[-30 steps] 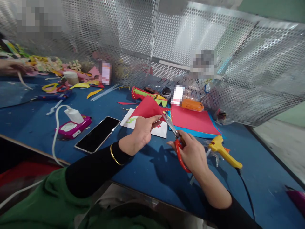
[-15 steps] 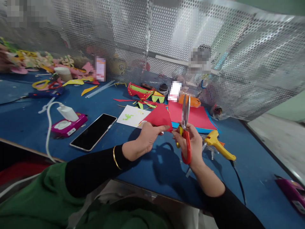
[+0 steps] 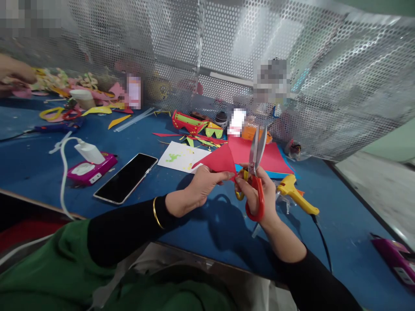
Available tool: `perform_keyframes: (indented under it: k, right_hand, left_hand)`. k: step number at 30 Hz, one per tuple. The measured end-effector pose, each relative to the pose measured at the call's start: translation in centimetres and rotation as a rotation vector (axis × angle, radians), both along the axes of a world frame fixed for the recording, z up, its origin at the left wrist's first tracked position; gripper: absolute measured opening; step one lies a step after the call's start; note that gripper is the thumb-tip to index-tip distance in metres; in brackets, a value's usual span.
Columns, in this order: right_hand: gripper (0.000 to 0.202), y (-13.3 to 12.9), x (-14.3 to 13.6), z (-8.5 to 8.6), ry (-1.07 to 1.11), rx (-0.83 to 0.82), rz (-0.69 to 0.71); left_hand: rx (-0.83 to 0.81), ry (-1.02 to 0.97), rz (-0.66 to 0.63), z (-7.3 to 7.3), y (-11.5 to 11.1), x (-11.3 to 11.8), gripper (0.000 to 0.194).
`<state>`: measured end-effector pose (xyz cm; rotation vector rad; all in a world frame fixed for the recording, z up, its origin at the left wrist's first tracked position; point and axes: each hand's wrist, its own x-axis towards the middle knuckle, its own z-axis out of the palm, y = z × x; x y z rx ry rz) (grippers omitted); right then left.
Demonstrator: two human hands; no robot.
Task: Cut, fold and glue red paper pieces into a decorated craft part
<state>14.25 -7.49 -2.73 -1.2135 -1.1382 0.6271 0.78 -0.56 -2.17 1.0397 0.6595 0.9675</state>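
Note:
Between the thumb and fingers of my left hand (image 3: 202, 185) is the lower corner of a red triangular sheet (image 3: 220, 157), which looks like craft foam or paper. My right hand (image 3: 264, 194) holds a pair of scissors (image 3: 256, 160) with one red and one yellow handle, blades pointing up and slightly apart. My right fingertips meet the red sheet's corner beside my left thumb. Under the raised sheet lies a white card (image 3: 173, 157) with green and yellow marks. Behind my right hand, larger red sheets (image 3: 269, 155) rest on blue ones.
A yellow glue gun (image 3: 298, 194) lies right of my hand. To the left are a black phone (image 3: 126, 178) and a purple power socket (image 3: 92, 168). Red and green cut-out glasses (image 3: 189, 123) and scraps stand before the perforated metal screen (image 3: 168, 52). Another person's hand (image 3: 16, 71) is at far left.
The scissor blades have spread a little wider and tilted to the right. My left hand keeps its pinch on the red sheet. The other person's hand has come further into view.

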Motion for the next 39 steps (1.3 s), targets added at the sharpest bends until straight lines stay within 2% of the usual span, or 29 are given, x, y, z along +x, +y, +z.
perform_keyframes:
  k: [3, 6, 9, 12, 16, 19, 23, 29, 39]
  right_hand:
    - [0.035, 0.0, 0.3, 0.0, -0.002, 0.005, 0.037]
    - [0.034, 0.1, 0.6, 0.2, -0.050, -0.009, 0.027]
    - [0.034, 0.1, 1.0, 0.2, -0.178, -0.019, -0.015]
    - [0.033, -0.1, 1.6, 0.1, -0.415, -0.079, -0.072]
    - [0.046, -0.3, 2.1, -0.1, -0.722, -0.160, -0.143]
    - [0.052, -0.3, 2.1, 0.0, -0.900, -0.121, -0.169]
    - [0.046, -0.4, 1.8, 0.2, -1.047, -0.095, -0.209]
    - [0.042, -0.4, 1.4, 0.1, -1.136, -0.084, -0.251]
    - [0.039, -0.5, 1.5, 0.1, -1.104, -0.104, -0.234]
  left_hand:
    - [0.047, 0.023, -0.124, -0.1, 0.4, -0.2, 0.026]
    - [0.048, 0.077, -0.165, -0.1, 0.8, -0.5, 0.021]
    - [0.012, 0.072, -0.101, 0.4, 1.3, -0.6, 0.014]
    - [-0.075, -0.009, 0.036, 1.3, 1.8, -0.8, 0.007]
    - [-0.144, -0.142, 0.180, 2.2, 2.8, -1.3, 0.005]
    - [-0.142, -0.184, 0.225, 2.3, 3.2, -1.5, 0.004]
    - [-0.134, -0.185, 0.249, 2.1, 3.0, -1.5, 0.004]
    - [-0.139, -0.185, 0.260, 1.8, 2.7, -1.3, 0.004]
    - [-0.095, -0.169, 0.196, 1.7, 2.6, -1.4, 0.008]
